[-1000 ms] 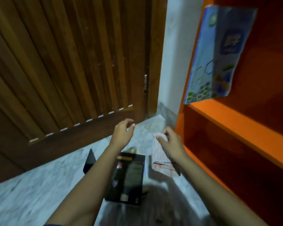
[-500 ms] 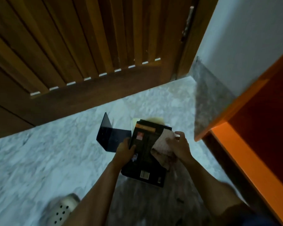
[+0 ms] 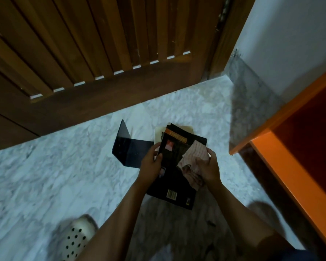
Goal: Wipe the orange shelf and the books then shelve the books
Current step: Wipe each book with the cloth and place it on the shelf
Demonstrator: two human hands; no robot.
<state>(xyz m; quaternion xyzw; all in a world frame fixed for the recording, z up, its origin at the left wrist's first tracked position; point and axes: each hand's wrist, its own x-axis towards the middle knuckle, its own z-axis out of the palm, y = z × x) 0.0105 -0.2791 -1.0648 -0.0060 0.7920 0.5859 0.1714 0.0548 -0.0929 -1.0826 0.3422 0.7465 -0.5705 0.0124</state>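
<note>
Left hand [image 3: 151, 162] grips the black book [image 3: 174, 166] by its edge, right hand [image 3: 205, 166] clutching what looks like a pinkish cloth [image 3: 193, 154] against its cover.

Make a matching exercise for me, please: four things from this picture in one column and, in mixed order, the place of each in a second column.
Things
1. black book
2. pink cloth
3. bookend
4. orange shelf

Places
A. stands on the floor, left of the black book
B. at the right edge of the view
C. gripped at its left edge by the left hand
D. held on the book cover by the right hand

Pairs: 1-C, 2-D, 3-A, 4-B
</note>
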